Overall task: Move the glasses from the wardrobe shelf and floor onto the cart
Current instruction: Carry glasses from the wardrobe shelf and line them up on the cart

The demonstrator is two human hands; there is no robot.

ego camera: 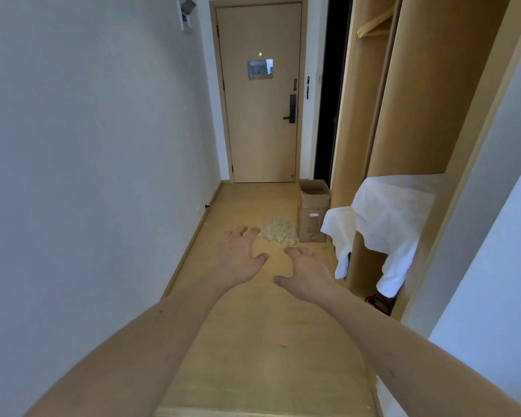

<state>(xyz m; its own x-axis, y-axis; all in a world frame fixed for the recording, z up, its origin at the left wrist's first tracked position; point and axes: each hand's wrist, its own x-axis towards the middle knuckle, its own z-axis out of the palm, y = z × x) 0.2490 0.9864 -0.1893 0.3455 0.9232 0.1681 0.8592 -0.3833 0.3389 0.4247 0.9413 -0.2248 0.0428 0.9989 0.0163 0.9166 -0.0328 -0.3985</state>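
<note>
Pale wood flooring (262, 341) runs down a narrow hallway toward a closed door (259, 94) at twelve o'clock, with a blank wall at nine and an open wardrobe (418, 94) at three.

Both sets of fingers are spread wide and slightly curled, holding nothing. The left hand (241, 260) and right hand (309, 278) reach forward side by side, palms down, bare forearms trailing back toward six o'clock.

Ahead of the fingertips, at about twelve to one o'clock, a cluster of clear glasses (277, 231) sits on the floor, just beside a cardboard box (313, 210) on its three o'clock side. In this view the left fingertips overlap the cluster's near edge, yet the hands seem well above the floor, so I judge there is no contact. The cluster spreads roughly left to right; single glasses are too blurred to count or tell upright from tipped.

The left hand looks slightly nearer the glasses, the right hand trailing a little lower in view. The coming move likely means stepping closer and reaching down.

White cloth (385, 218) drapes over the wardrobe shelf at two o'clock; any glasses there are hidden. No cart is visible.
</note>
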